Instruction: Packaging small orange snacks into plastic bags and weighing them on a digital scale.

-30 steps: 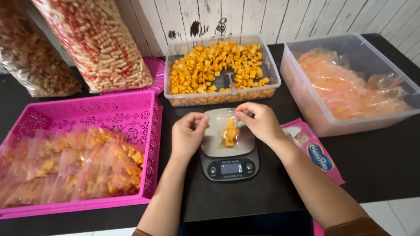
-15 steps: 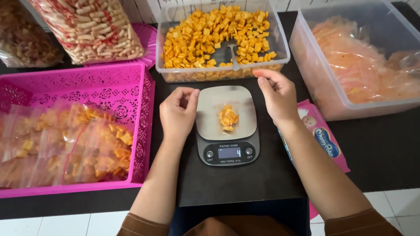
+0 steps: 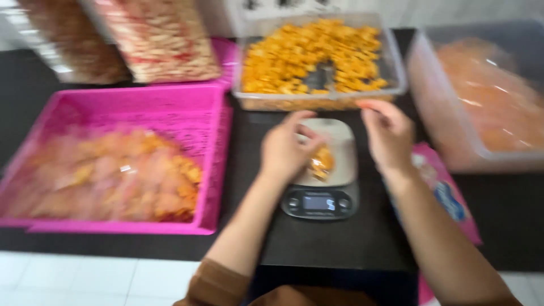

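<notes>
The view is blurred by motion. A small clear bag of orange square crackers lies on the plate of a grey kitchen scale. My left hand reaches over the scale from the left, its fingers closed on the bag's left side. To the right of the scale my right hand hovers, fingers apart and holding nothing. Behind the scale stands a clear tub full of loose orange crackers with a scoop in it.
A pink lattice basket at left holds several filled small bags. A large clear tub with orange-tinted plastic bags stands at right. A pink packet lies under my right forearm. Two big snack bags stand at the back left.
My left hand has moved right onto the scale and taken hold of the small bag. The right hand has stayed beside the scale. The camera has swung left.
</notes>
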